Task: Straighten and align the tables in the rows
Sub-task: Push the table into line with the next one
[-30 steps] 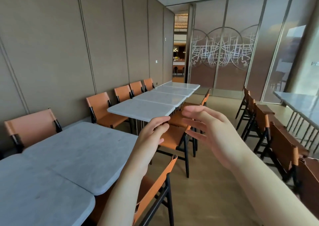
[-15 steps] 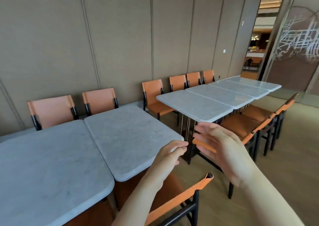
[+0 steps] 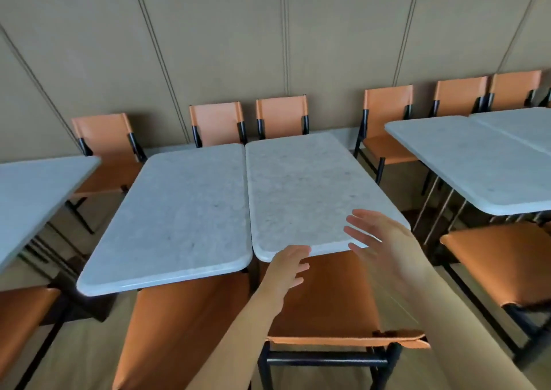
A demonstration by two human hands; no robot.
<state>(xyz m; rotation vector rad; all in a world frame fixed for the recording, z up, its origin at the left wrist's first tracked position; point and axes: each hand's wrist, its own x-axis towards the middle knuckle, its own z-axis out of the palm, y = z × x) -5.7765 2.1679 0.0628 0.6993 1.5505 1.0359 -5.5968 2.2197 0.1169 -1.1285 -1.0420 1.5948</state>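
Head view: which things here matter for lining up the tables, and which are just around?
In the job:
- right-hand marble table, skewed against its neighbour
- left-hand marble table
- left hand, at the near edge
- right hand, over the near corner

Just around:
- orange chairs along the wall
- near orange chair
- panelled wall

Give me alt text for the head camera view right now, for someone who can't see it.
Two bare hands, the left hand and right hand, reach open toward the near edge of the right marble table, which stands beside the left marble table with near edges out of line. Orange chairs line the wall behind, and more tables stand at either side.
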